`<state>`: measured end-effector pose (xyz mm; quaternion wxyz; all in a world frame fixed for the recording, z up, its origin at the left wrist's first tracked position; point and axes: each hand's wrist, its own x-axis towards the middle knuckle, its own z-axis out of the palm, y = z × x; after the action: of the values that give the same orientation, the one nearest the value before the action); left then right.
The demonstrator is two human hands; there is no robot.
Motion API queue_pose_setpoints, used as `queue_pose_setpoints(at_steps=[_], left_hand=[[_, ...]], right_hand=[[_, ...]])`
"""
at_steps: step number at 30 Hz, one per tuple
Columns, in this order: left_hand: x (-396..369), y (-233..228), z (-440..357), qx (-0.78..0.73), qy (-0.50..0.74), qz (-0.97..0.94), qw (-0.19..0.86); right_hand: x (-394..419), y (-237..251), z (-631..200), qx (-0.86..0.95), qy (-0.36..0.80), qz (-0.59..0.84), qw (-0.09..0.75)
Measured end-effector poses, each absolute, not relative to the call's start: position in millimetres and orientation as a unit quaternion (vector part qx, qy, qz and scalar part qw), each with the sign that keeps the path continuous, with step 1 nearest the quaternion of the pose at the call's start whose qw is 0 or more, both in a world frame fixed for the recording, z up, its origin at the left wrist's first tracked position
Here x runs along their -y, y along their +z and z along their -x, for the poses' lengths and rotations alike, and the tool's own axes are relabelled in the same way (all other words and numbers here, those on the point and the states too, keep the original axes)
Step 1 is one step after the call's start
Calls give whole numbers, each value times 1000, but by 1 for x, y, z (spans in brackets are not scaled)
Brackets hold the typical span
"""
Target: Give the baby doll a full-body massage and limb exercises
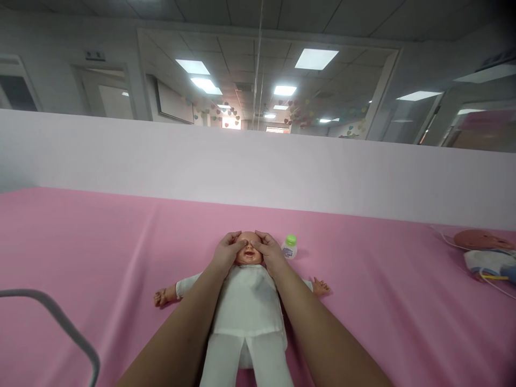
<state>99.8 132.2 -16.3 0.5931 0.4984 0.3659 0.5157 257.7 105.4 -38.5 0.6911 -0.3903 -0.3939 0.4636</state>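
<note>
Both hands cupped the doll's head on the pink sheet.

Nearest lay the doll (245, 306), on its back in white clothes; the left hand (226, 252) and right hand (269, 251) curled against its cheeks, thumbs over the face. Likely light, hard plastic with a soft body, best held at the head's sides. Beyond stood a small bottle (289, 246).

We see doll (246, 301) eyes hidden under left hand (227, 251) and right hand (269, 250); legs cut by bottom edge. Bottle (289, 247) label too small to read. Second doll (486, 252) cut by right edge.
</note>
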Motion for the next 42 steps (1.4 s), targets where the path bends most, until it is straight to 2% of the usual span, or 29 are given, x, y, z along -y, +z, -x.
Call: queue_pose_setpoints(at_steps=[7,16,30,33,37,42], left_hand=[[-140,-25,-107,-413,544,-521,512],[-149,-31,-106,-391,548,-513,533],[-134,-19,-96,-352,507,-502,606],[-124,-12,-91,-345,473,-535,609],[-114,-6,-80,-357,438,-617,548],[-104,-1,-68,-364,372,-690,504]], right_hand=[[-112,-40,-255,403,417,422,697],[-114,-44,-262,392,439,415,694],[-108,-37,-271,471,447,412,639],[-100,-30,-273,503,441,431,606],[-83,-14,-276,567,377,504,531],[-63,-2,-273,569,339,566,491]])
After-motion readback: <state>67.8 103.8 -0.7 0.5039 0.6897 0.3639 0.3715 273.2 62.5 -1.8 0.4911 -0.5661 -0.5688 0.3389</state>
